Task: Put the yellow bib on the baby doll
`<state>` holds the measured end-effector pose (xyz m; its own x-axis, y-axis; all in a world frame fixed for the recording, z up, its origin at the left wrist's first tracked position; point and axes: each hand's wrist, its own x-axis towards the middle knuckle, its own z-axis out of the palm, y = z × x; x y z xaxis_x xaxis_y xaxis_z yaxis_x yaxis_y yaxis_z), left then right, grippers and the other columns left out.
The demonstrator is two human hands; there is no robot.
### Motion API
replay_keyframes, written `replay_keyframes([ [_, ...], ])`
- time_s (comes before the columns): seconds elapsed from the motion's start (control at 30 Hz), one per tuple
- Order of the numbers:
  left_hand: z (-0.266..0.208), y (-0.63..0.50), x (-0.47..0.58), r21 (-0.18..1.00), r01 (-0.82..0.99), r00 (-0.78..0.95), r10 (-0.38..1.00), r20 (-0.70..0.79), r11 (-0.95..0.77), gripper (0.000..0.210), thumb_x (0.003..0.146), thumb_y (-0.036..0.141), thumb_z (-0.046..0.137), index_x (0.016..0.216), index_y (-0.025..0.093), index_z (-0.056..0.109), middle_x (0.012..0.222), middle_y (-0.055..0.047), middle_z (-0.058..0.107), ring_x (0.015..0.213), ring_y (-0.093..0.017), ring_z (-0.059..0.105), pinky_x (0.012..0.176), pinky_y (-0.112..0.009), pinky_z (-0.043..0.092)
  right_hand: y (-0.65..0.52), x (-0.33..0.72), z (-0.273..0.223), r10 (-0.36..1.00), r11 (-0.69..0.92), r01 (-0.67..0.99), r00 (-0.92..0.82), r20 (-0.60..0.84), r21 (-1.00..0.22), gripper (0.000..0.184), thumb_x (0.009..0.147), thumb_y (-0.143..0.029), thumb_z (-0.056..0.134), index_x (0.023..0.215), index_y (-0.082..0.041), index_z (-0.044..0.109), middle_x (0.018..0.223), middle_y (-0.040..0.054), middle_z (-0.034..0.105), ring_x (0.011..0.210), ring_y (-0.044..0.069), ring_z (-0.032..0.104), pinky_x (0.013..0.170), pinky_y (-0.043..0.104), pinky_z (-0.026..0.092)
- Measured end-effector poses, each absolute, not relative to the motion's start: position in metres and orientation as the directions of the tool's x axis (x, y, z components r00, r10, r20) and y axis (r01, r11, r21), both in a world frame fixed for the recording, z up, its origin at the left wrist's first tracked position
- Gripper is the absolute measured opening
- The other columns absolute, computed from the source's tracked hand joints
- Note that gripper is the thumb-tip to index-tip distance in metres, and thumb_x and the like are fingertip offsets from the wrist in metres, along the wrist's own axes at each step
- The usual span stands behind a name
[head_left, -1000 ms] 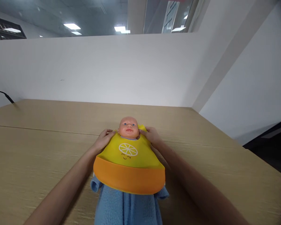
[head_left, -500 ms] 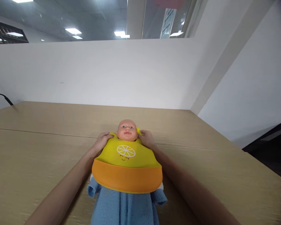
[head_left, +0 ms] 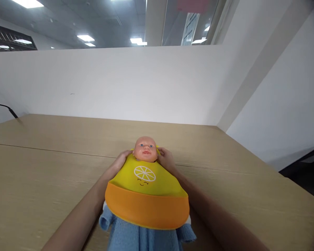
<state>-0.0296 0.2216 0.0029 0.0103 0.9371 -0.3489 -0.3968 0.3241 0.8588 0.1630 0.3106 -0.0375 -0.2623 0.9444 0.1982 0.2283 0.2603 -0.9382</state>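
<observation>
A baby doll in a blue fleecy outfit lies face up on the wooden table, its head away from me. Over its chest spreads a yellow bib with a white citrus slice and a smiling face printed on it. An orange catch pocket runs along the bib's lower edge. My left hand is closed on the bib's neck strap at the left of the doll's head. On the other side, my right hand pinches the other strap end close to the neck. Most fingertips are hidden behind the head and straps.
The wooden table has a seam running across it. A white partition rises along its far edge, and a white wall stands at the right. A black cable is at far left; a black object sits beyond the right edge.
Both hands have drawn in closer to the doll's head, bringing the bib's straps round behind the neck. The view has shifted slightly.
</observation>
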Motion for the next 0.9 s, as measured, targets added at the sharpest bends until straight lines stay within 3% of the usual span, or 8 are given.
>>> replay_keyframes([
  [0.2,-0.003,0.222,-0.031,0.841,-0.488,-0.006,0.963,-0.269,0.232,0.02,0.07,0.034,0.059,0.078,0.016,0.064,0.066,-0.005,0.069,0.06,-0.02,0.062,0.06,-0.029,0.049,0.303,0.161,-0.031,0.95,0.248,0.212,-0.242,0.195,-0.945,0.02,0.069,-0.033,0.053,0.078,-0.017,0.061,0.079,0.0056,0.068,0.073,0.019,0.062,0.059,0.027,0.045],
  [0.57,0.004,0.217,-0.031,0.774,-0.607,-0.015,0.971,-0.237,0.179,0.015,0.07,0.031,0.061,0.072,0.016,0.063,0.062,0.0,0.068,0.056,-0.017,0.061,0.06,-0.026,0.047,0.299,0.16,-0.027,0.971,0.199,-0.014,-0.134,0.199,-0.98,0.037,0.058,-0.025,0.056,0.094,-0.017,0.053,0.081,0.0059,0.069,0.076,0.019,0.062,0.063,0.027,0.047],
  [0.73,0.003,0.219,-0.033,0.77,-0.624,-0.075,0.97,-0.232,0.136,0.016,0.064,0.03,0.066,0.066,0.016,0.061,0.058,0.001,0.065,0.054,-0.016,0.059,0.057,-0.025,0.046,0.301,0.161,-0.029,0.966,0.204,-0.017,-0.161,0.204,-0.979,0.033,0.064,-0.029,0.054,0.094,-0.016,0.061,0.099,0.009,0.069,0.093,0.02,0.062,0.081,0.031,0.047],
  [0.9,0.002,0.22,-0.032,0.792,-0.605,-0.135,0.971,-0.198,0.077,0.018,0.059,0.031,0.068,0.063,0.016,0.06,0.056,0.002,0.063,0.052,-0.015,0.057,0.054,-0.025,0.044,0.298,0.163,-0.02,0.947,0.213,-0.01,-0.244,0.209,-0.977,0.032,0.067,-0.031,0.052,0.091,-0.018,0.068,0.105,0.0055,0.069,0.103,0.022,0.058,0.092,0.033,0.042],
])
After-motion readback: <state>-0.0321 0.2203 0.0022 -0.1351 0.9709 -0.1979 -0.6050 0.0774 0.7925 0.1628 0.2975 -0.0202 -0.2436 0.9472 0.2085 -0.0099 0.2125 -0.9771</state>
